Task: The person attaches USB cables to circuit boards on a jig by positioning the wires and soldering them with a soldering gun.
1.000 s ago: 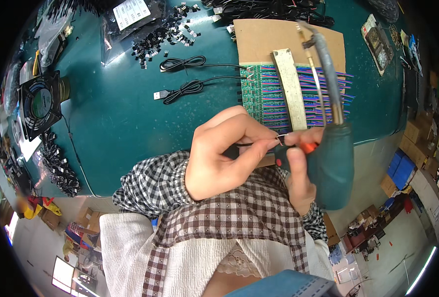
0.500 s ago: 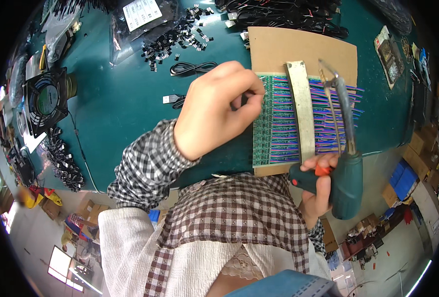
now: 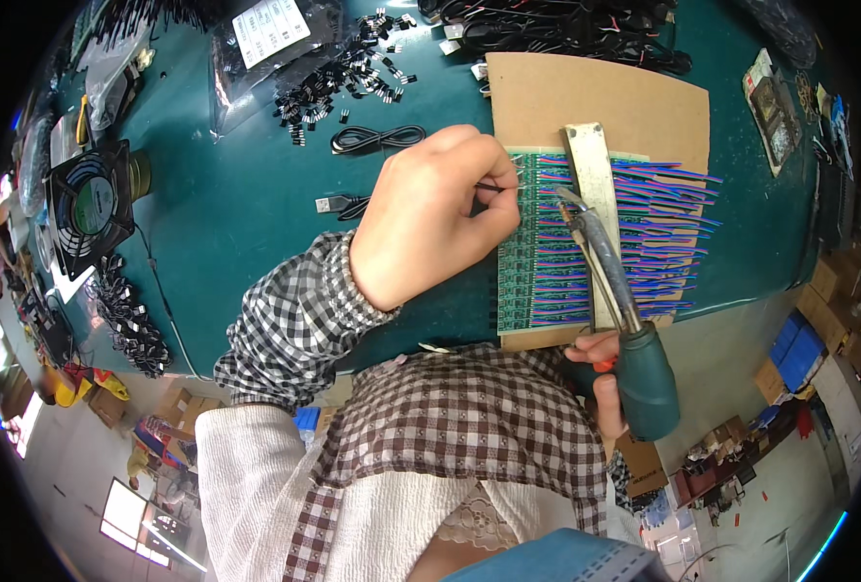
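Note:
A panel of green circuit boards point(image 3: 516, 291) lies on a sheet of cardboard point(image 3: 600, 92), with rows of blue, red and black wires point(image 3: 668, 242) running off to the right. A pale metal bar point(image 3: 593, 160) lies across the wires. My left hand point(image 3: 430, 213) is closed in a pinch on a thin black cable point(image 3: 489, 187) at the boards' left edge. My right hand point(image 3: 607, 388) grips a green-handled soldering gun point(image 3: 648, 378); its metal tip reaches over the bar and wires toward the boards. Whether the tip touches anything I cannot tell.
A USB plug point(image 3: 332, 205) and a coiled black cable point(image 3: 377, 139) lie left of my hand. Small black connectors point(image 3: 338, 92) are heaped beyond, near a plastic bag point(image 3: 275, 58). A fan point(image 3: 91, 199) stands at left; black cables point(image 3: 556, 39) are bundled at the back.
The soldering gun has swung left, its tip now over the bar near the boards. My left hand has barely shifted; the black cable between its fingers shows more clearly.

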`<state>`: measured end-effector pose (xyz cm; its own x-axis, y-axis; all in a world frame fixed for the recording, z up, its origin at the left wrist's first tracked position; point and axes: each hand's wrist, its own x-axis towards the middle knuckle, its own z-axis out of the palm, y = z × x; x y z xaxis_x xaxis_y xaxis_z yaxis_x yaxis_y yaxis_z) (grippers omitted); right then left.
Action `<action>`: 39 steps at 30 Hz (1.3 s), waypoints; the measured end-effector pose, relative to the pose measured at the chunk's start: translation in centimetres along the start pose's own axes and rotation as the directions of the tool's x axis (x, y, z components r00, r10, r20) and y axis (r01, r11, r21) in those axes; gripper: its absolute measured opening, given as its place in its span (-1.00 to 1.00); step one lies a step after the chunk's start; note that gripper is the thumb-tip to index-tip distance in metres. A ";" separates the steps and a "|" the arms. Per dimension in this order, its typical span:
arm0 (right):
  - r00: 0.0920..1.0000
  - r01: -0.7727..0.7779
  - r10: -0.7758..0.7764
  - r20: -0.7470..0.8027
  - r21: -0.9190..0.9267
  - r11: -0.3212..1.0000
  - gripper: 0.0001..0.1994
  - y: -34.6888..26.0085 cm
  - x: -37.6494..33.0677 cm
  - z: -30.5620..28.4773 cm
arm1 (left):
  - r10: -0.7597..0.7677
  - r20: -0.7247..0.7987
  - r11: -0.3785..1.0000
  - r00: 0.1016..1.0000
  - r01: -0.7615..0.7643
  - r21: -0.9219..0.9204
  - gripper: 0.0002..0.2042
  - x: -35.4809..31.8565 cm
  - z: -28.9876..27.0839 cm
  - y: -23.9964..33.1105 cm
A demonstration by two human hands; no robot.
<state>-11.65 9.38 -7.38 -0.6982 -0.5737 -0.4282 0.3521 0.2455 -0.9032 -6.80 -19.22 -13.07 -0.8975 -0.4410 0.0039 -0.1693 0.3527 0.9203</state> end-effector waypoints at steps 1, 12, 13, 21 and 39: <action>1.000 -0.026 0.026 0.000 -0.009 1.000 -0.47 0.1 -0.2 0.0 | -0.003 -0.004 1.000 1.000 0.003 0.000 -0.87 0.0 0.1 0.0; 1.000 -0.020 0.021 -0.019 0.051 0.999 -0.47 1.2 -0.3 0.2 | -0.013 -0.004 1.000 1.000 0.013 0.006 -0.87 0.0 0.0 0.1; 1.000 -0.025 0.025 -0.019 0.033 0.999 -0.48 1.2 -0.3 0.2 | -0.012 -0.007 1.000 1.000 0.012 0.006 -0.87 0.0 0.1 0.1; 1.000 -0.010 0.010 0.002 -0.033 0.999 -0.56 1.1 -0.2 0.3 | -0.032 0.011 0.999 0.999 0.031 0.014 -0.86 0.0 0.0 0.4; 1.000 0.025 -0.026 -0.015 -0.062 0.998 -0.55 1.7 0.0 0.5 | -0.016 0.021 0.998 1.000 0.015 0.053 -0.86 0.2 -0.1 0.5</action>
<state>-10.74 9.42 -8.87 -0.7163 -0.5681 -0.4051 0.2950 0.2795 -0.9137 -7.01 -19.22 -12.54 -0.9031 -0.4290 -0.0192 -0.2041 0.3893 0.8982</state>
